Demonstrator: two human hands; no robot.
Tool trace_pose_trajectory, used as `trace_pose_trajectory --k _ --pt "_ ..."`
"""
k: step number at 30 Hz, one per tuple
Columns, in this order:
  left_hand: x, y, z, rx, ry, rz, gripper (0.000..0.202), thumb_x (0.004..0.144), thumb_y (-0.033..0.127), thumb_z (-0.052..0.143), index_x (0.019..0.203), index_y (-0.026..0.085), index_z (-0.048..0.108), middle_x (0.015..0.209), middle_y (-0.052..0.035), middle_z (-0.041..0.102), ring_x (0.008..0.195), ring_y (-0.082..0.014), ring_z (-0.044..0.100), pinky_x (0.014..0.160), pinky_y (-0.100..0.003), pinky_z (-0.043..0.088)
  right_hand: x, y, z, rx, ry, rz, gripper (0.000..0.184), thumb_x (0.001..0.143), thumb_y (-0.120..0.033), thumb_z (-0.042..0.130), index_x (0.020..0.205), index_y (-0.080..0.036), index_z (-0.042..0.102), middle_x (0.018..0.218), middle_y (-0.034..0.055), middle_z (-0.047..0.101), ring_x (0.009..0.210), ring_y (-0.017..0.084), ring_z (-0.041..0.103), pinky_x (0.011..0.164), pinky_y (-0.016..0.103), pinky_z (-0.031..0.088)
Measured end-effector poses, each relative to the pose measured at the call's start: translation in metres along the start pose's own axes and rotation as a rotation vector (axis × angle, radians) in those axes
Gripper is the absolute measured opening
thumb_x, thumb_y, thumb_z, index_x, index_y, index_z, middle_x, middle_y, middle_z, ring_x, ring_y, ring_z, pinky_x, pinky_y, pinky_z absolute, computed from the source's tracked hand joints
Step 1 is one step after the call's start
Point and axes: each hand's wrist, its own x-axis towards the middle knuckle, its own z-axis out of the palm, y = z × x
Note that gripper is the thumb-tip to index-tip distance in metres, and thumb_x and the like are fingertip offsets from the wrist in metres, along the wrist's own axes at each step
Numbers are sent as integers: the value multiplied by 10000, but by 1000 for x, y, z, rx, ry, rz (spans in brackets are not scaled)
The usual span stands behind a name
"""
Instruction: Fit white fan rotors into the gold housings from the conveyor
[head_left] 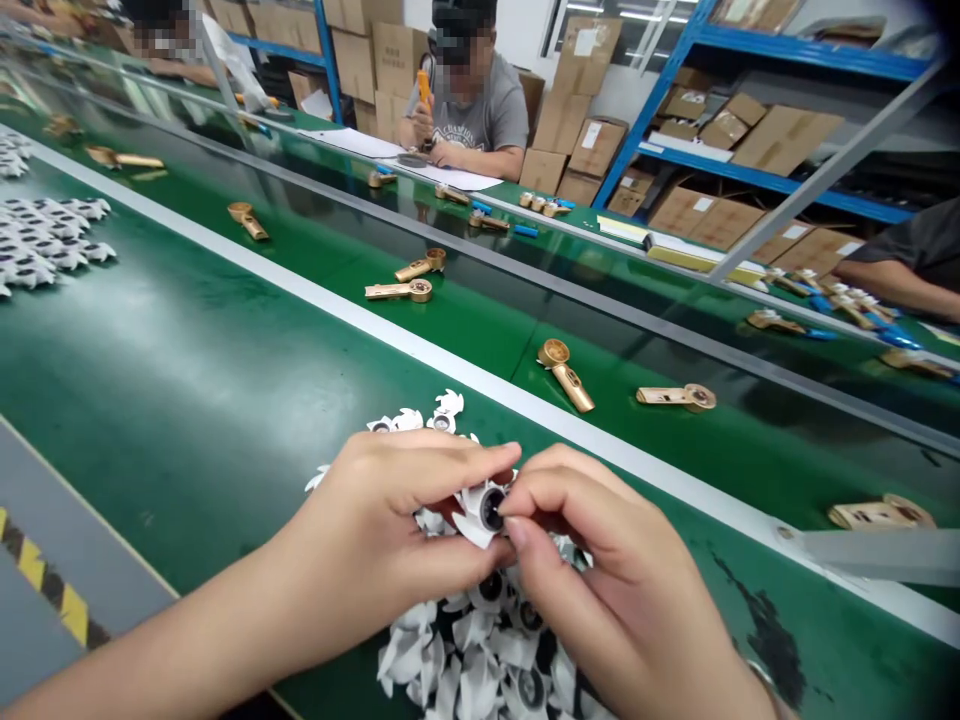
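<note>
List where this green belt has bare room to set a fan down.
Bare belt lies left of the hands, bordered by the white rail and the pile of white fans. Crowded beneath the left hand and right hand.

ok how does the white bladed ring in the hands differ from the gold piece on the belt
The white bladed ring has flared blades around a dark centre, while the gold piece is long with a round head. The ring is pinched between the left hand and right hand; the gold piece lies untouched on the green belt. Both have a round hub.
</note>
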Motion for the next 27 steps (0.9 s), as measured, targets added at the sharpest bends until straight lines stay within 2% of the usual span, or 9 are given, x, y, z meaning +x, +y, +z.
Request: trace_pose_trajectory --k 4,8,13,16,19,22,25,27 --pt "1 -2 1 -93 -46 -18 342 719 173 854 1055 199 791 715 9 739 569 -106 631 546 -187 518 -1 3 -2 -73 5 24 138 884 -97 542 852 -223 587 800 -10 603 672 107 568 579 201 469" --pt "2 -3 2 -135 -77 -21 243 713 258 875 936 192 804 756 -11 755 571 -108 616 547 -196 513 -2 4 -2 -89 8 27 123 892 -109 552 858 -222 585 795 -15 594 657 97 564 564 193 464" --pt "3 -6 3 -215 -86 -69 349 724 193 862 1067 209 798 806 -23 780 637 -133 664 597 -215 543 -1 6 -2 -117 38 8 126 899 -104 550 858 -217 587 796 -16 599 654 86 572 557 185 467" --pt "2 -6 5 -258 -94 -130 305 728 206 857 1029 227 810 827 -13 777 629 -129 660 584 -214 549 -4 7 -1 -162 48 -20 128 895 -98 563 874 -221 592 802 -11 607 673 90 589 569 188 482" --pt "1 -5 6 -326 -71 -219 206 760 188 828 963 215 816 800 5 756 571 -97 634 529 -177 530 -14 6 -1 -221 29 -76 240 887 -84 562 1059 -242 622 933 25 660 763 127 655 638 224 545" --pt "0 -9 1 -306 -44 -205 144 788 187 803 929 208 821 777 0 741 588 -99 637 518 -165 525 -22 4 -3 -324 -16 -117 460 863 -74 560 1280 -265 594 1118 61 679 902 182 693 716 273 584" --pt "-2 -20 -13 -252 41 -164 320 757 169 822 1067 248 805 875 -24 779 598 -106 639 489 -160 519 0 10 -2 -194 -130 -170 393 895 -121 535 1266 -220 619 1086 71 694 906 180 686 742 279 583" --pt "-3 -32 -26 -273 162 -244 427 739 161 833 1142 289 775 936 -31 796 610 -108 658 492 -150 527 45 24 7 -144 -163 -121 281 948 -214 506 1189 -195 651 1023 66 706 886 176 676 765 292 574"
